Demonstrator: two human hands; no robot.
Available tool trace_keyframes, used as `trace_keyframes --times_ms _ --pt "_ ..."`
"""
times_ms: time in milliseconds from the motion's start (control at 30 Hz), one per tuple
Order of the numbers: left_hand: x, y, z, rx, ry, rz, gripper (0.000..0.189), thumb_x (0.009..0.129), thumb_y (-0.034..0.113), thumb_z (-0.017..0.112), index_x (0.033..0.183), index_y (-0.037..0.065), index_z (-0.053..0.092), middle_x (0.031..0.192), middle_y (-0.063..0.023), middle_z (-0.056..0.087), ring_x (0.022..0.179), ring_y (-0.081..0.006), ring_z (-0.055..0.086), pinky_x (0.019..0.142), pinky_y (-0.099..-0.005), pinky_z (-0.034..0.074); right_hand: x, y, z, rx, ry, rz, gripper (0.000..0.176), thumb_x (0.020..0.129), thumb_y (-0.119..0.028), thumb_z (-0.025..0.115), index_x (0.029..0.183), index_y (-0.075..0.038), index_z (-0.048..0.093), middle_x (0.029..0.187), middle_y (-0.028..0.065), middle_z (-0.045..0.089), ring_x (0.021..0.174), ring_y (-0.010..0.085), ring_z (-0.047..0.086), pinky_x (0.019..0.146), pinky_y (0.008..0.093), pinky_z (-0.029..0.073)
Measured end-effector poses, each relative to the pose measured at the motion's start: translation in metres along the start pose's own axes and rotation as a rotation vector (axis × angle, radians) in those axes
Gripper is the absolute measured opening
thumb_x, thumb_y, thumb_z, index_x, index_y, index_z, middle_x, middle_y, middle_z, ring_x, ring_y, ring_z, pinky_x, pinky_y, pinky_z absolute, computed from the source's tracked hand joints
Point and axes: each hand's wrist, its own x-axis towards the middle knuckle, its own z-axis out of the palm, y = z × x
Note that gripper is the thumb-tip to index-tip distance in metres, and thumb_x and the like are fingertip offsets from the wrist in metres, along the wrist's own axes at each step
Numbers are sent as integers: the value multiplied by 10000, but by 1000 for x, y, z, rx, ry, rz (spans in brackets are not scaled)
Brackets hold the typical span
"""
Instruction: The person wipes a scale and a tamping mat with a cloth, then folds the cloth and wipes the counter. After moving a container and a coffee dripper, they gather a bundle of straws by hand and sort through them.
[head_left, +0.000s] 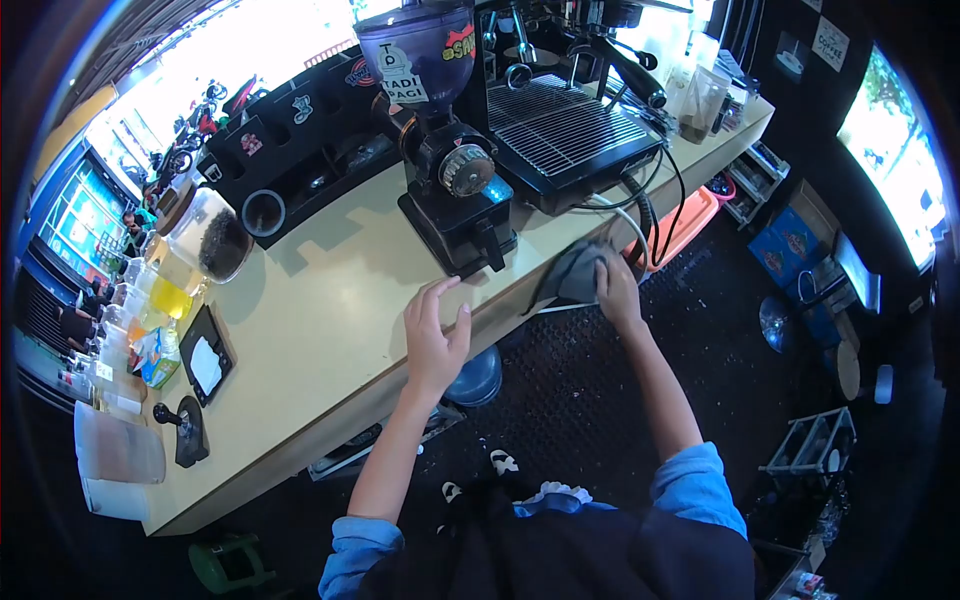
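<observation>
My left hand [437, 335] hovers at the front edge of the counter, fingers spread and holding nothing. Its fingertips are close to the base of the black coffee grinder [440, 215], which has a purple hopper on top. Just past the counter's edge, my right hand [617, 290] grips a grey cloth [577, 270] with a dark border, smeared by motion. The cloth hangs below the front of the espresso machine [570, 135] and its slatted drip tray.
Along the left end of the wooden counter [320, 340] stand a tamper [186, 430], a black scale [207, 355] and a jar of dark beans [210, 235]. Cables [660, 215] dangle from the machine over an orange tub [680, 230]. A blue water jug [475, 378] sits under the counter.
</observation>
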Motion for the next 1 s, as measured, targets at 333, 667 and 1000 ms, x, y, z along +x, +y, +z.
trace_keyframes --times_ms 333,667,1000 --pt "-33 32 43 -461 -444 20 380 804 109 602 1149 10 476 1154 -164 504 1071 -299 514 908 -362 414 -41 -52 -54 824 -298 417 178 843 -103 560 993 -10 536 844 -10 537 802 76 480 733 236 400" --pt "-41 18 11 -382 -267 122 882 603 289 824 1298 68 328 1290 -149 390 1228 -285 367 1025 -409 288 -27 -146 -87 962 -728 151 336 718 -43 644 1028 1 524 967 24 547 936 86 486 847 245 381" --pt "-82 -5 -85 -418 -353 -298 156 844 112 606 945 19 532 858 -47 584 735 -96 529 705 -231 449 -26 -172 -46 576 -854 -87 396 671 -63 715 1013 -3 524 938 78 587 904 183 560 820 286 420"
